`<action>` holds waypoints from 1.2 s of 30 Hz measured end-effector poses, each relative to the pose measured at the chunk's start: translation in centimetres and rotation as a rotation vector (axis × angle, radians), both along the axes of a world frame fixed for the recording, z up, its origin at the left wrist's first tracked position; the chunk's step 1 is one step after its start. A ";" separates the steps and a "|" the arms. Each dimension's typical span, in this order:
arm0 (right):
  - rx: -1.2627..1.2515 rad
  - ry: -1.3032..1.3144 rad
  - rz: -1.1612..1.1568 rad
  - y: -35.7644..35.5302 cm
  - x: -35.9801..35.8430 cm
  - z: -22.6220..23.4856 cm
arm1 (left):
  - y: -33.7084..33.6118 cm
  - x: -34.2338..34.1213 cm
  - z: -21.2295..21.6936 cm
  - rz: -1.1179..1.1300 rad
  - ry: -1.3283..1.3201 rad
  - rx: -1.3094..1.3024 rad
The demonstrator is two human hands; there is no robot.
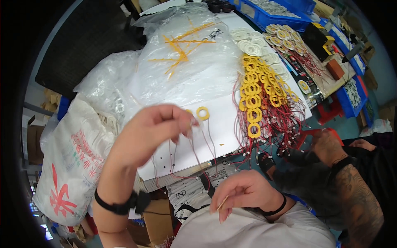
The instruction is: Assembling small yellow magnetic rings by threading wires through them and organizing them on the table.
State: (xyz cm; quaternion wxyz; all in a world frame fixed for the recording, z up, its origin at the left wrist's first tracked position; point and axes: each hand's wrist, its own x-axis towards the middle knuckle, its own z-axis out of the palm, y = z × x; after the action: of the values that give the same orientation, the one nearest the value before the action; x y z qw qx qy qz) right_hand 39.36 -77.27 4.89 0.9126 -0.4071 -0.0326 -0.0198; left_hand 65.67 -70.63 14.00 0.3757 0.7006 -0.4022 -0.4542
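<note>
- A left grip (pixel 159 126) hangs over the white surface (pixel 225 124), thumb and fingertips bent close together; whether anything is pinched there cannot be told.
- A yellow ring (pixel 207 113) lies flat just beside those fingertips, to their right and slightly farther from the person, outside the grip.
- Thin reddish wires (pixel 213 149) trail from the ring toward the near edge of the surface; more wires run below the left fingertips.
- A sliver of a second yellow piece (pixel 189 111) shows directly behind the left fingers, the rest hidden by them.
- Near the person's lap, a right grip (pixel 248 192) is closed at the fingertips on a thin, pale strip (pixel 223 202), which lies slantwise between thumb and fingers, well apart from the yellow ring.
- To the right, overlapping rows of yellow rings (pixel 249 101) fan across the surface, their tangled red wires (pixel 275 124) spilling over the edge.
- Beyond the left grip, yellow strips (pixel 182 54) lie scattered on clear plastic bags (pixel 165 82).
- At far right, a co-worker's hand (pixel 326 146) is near a red tray.
</note>
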 end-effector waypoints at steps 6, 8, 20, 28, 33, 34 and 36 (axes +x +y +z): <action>0.022 0.033 -0.179 1.1 1.4 0.1 | 7.2 -5.4 -0.9 0.310 0.672 -0.269; 0.095 0.118 -0.190 1.8 1.9 0.1 | 9.1 -6.6 -3.1 0.358 0.703 -0.359; 0.053 0.267 -0.223 4.1 4.4 -1.3 | 12.9 -10.1 -10.8 0.402 0.321 -0.718; 0.054 0.283 -0.301 5.1 6.0 -2.7 | 13.9 -10.6 -11.6 0.453 0.378 -0.641; 0.000 0.286 -0.327 4.8 6.1 -2.2 | 13.6 -9.9 -13.4 0.381 0.349 -0.744; 0.006 0.286 -0.325 4.7 6.2 -2.1 | 13.6 -9.7 -13.6 0.352 0.300 -0.761; 0.001 0.294 -0.326 4.7 6.2 -2.1 | 12.7 -10.9 -12.8 0.507 0.359 -0.734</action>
State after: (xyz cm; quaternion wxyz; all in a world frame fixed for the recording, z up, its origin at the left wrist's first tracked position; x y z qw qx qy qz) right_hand 45.58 -72.59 2.83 0.8924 -0.4051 0.1671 -0.1074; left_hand 54.82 -57.89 1.22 0.7607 0.5081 -0.2813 -0.2900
